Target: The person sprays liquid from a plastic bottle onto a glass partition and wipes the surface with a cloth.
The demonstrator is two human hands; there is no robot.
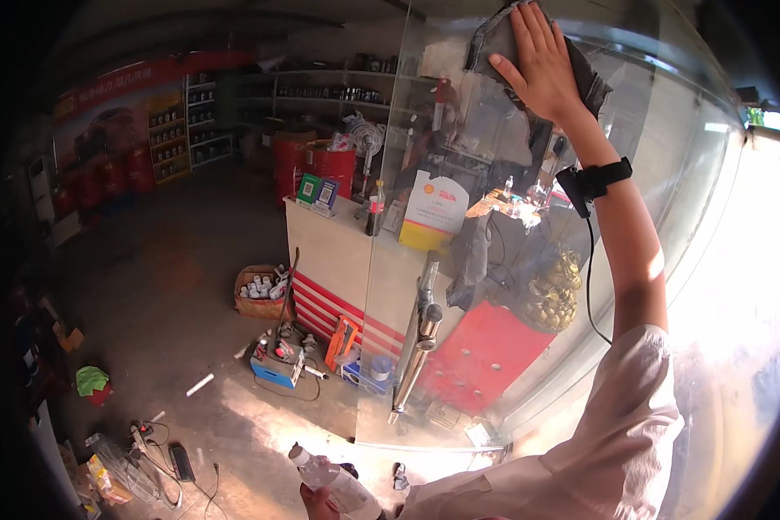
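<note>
1. Pressing flat against a glass door, the right hand has its fingers spread over a grey cloth, high at the far upper right of the scene.
2. The cloth lies directly under the palm, bunched between hand and glass, its edges showing left and right of the hand.
3. The left hand sits low and near, fingers wrapped around a clear plastic bottle that tilts up and left.
4. The door's long metal handle runs vertically, well below the cloth and between the two hands.
5. The right hand alone touches the cloth; the left hand is well apart from it.
</note>
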